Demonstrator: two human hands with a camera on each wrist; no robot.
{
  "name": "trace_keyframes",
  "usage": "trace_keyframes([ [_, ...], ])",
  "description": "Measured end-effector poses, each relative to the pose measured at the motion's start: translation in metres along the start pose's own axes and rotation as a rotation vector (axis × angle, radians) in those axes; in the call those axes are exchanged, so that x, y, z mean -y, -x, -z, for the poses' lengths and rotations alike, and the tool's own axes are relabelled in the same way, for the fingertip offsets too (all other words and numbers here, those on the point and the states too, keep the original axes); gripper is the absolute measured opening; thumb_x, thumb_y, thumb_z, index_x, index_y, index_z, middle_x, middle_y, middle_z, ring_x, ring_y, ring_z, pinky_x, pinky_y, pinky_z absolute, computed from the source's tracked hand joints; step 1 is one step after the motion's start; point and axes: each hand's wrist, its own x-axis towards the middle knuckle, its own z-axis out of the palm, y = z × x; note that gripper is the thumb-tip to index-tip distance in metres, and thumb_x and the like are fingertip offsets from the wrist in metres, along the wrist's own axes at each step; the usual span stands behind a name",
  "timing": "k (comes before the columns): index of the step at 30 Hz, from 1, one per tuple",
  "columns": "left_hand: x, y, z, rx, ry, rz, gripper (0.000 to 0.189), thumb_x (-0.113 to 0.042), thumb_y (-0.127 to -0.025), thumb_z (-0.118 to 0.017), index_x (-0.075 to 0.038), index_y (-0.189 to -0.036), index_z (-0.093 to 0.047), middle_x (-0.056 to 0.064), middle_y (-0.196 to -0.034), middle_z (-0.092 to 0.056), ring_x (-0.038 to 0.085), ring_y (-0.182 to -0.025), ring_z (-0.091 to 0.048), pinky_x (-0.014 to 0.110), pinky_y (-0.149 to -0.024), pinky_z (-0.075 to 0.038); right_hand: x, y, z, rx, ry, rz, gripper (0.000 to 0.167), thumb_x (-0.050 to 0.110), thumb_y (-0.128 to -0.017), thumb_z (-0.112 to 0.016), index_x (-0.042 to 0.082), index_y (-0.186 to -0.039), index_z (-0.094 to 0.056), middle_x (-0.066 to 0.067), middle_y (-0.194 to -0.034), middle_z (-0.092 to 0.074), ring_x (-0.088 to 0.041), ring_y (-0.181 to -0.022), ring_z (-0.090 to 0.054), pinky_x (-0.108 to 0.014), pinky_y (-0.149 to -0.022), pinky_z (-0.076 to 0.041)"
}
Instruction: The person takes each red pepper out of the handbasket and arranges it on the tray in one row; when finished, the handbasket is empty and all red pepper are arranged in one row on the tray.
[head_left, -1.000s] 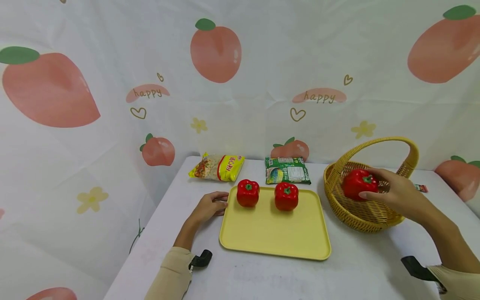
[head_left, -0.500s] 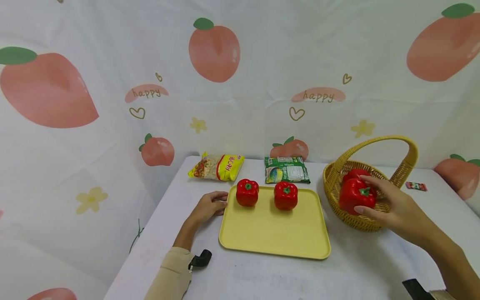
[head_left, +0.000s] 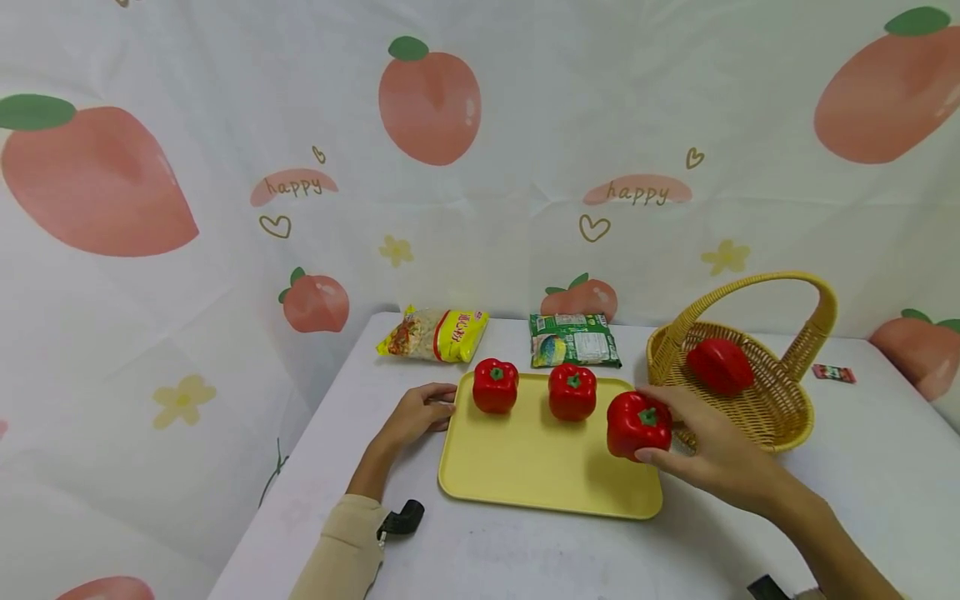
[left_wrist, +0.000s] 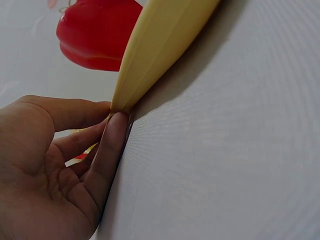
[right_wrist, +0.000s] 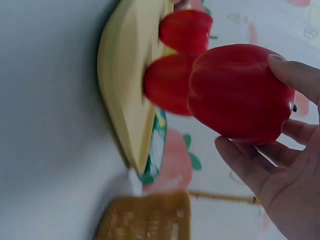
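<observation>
My right hand (head_left: pixel 708 446) grips a red bell pepper (head_left: pixel 637 427) by its sides, thumb and fingers apart around it. In the right wrist view that bell pepper (right_wrist: pixel 240 92) is held up off the yellow tray (right_wrist: pixel 117 65), over its right side. Two more red bell peppers stand upright along the tray's far edge, a left one (head_left: pixel 495 386) and a middle one (head_left: pixel 572 392). At the tray's left rim (left_wrist: pixel 145 60), my left hand (left_wrist: pixel 55 160) pinches the edge between thumb and fingers. A further bell pepper (head_left: pixel 722 365) lies on its side in the wicker basket (head_left: pixel 750 421).
Behind the tray lie a yellow food packet (head_left: pixel 435 335) and a green packet (head_left: pixel 574 340). The basket's tall handle (head_left: pixel 750 282) arches up at the right. A small red packet (head_left: pixel 833 373) lies to its right. A fruit-printed cloth (head_left: pixel 480 208) hangs behind the table.
My right hand has lifted the bell pepper out of the basket and carried it left to the tray's right side. One bell pepper stays in the basket. The left hand has kept its place.
</observation>
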Motion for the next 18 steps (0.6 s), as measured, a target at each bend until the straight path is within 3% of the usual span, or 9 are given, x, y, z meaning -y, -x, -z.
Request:
trace_keyframes([
  [9, 0.001, -0.001, 0.000, 0.007, -0.008, 0.004, 0.043, -0.010, -0.099, -0.069, -0.003, -0.142, -0.065, 0.013, -0.131, -0.069, 0.015, -0.102, -0.070, 0.030, -0.084, -0.064, 0.016, -0.020, -0.029, 0.073, -0.095, 0.037, 0.076, 0.044, -0.088, -0.087, 0.015, -0.150, -0.054, 0.003, -0.137, -0.063, -0.017, -0.119, -0.062, -0.038, -0.090, -0.064],
  [18, 0.001, 0.000, 0.002, 0.026, 0.002, -0.010, 0.044, -0.009, -0.100, -0.068, -0.001, -0.143, -0.064, 0.016, -0.132, -0.068, 0.016, -0.103, -0.070, 0.030, -0.083, -0.064, 0.032, -0.039, -0.052, 0.142, -0.196, 0.057, 0.075, 0.046, -0.092, -0.082, 0.015, -0.153, -0.050, -0.001, -0.141, -0.060, -0.022, -0.124, -0.061, -0.039, -0.093, -0.063],
])
